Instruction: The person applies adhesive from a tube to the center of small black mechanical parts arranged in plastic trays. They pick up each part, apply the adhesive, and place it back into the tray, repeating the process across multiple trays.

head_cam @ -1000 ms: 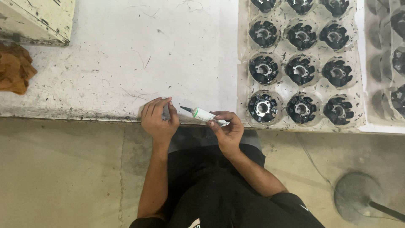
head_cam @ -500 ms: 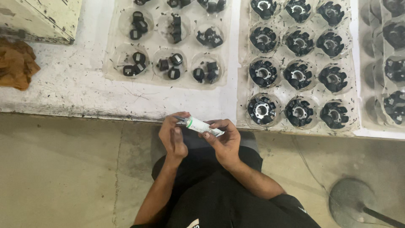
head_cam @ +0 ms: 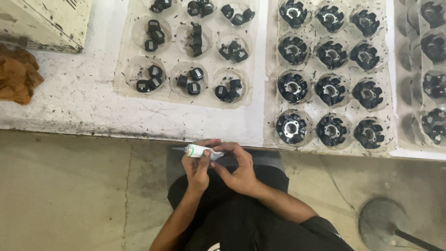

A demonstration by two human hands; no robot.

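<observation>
- The bench (head_cam: pixel 83 107) is white, scuffed and speckled with black, and carries clear moulded trays.
- The right-hand tray (head_cam: pixel 392 100) holds round black parts with metal centres; the middle tray (head_cam: pixel 123 69) holds small black caps in clusters.
- My left hand (head_cam: pixel 197 165) is closed around a small tube (head_cam: pixel 199 150), just below the bench edge, above my lap.
- My right hand (head_cam: pixel 237 169) pinches the tube's rear end.
- The tube is white with a green band and a thin dark nozzle pointing left, lying nearly level.
</observation>
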